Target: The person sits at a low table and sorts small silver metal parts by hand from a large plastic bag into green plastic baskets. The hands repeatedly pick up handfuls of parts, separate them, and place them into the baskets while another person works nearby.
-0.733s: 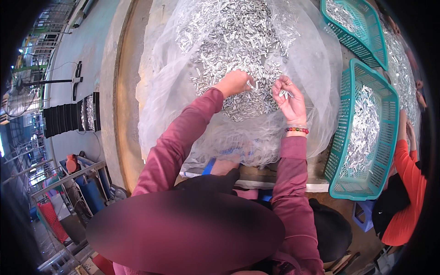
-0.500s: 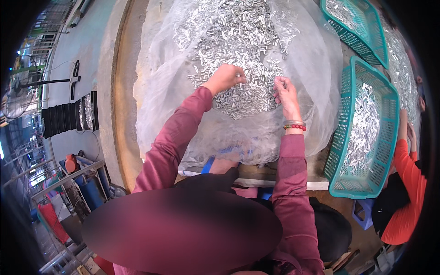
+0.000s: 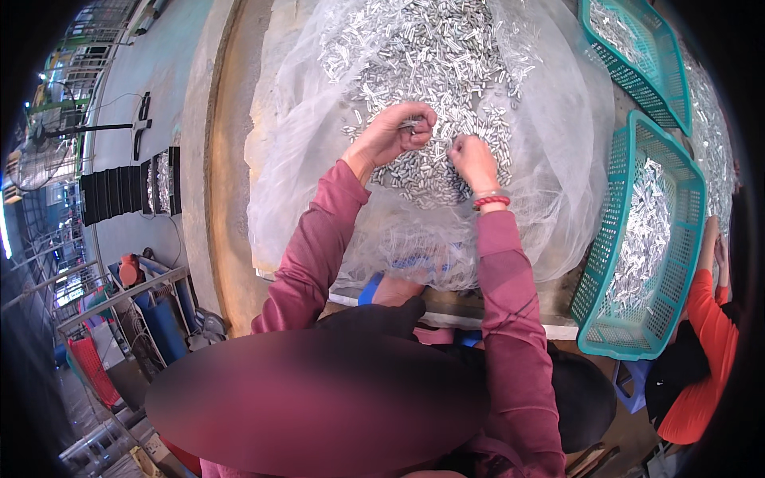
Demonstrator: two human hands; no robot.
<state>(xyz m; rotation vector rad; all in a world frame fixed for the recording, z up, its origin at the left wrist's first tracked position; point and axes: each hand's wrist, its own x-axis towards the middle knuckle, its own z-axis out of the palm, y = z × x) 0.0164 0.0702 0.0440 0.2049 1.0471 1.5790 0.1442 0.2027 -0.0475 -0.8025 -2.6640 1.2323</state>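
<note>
A large heap of small silvery metal pieces (image 3: 430,48), short and rod-like, lies on a sheet of whitish translucent netting (image 3: 279,171). Over the near part of the heap, my left hand (image 3: 396,135) is turned with its palm inward and its fingers curled around a few of these pieces. My right hand (image 3: 476,163), with a red bead bracelet at the wrist, reaches down to the pile just right of it. Its thumb and fingers are pinched together at the pieces; whatever lies between them is hidden.
Right of the netting stands a green plastic basket (image 3: 586,295) with longer silvery pieces inside, and a second green basket (image 3: 677,88) behind it. A co-worker in an orange sleeve (image 3: 705,319) sits at the far right. A wooden ledge (image 3: 219,199) runs along the left.
My left hand has rolled over, and its curled fingers now show pieces inside. My right hand has moved left and lower onto the heap, closer to the left. The view has shifted slightly.
</note>
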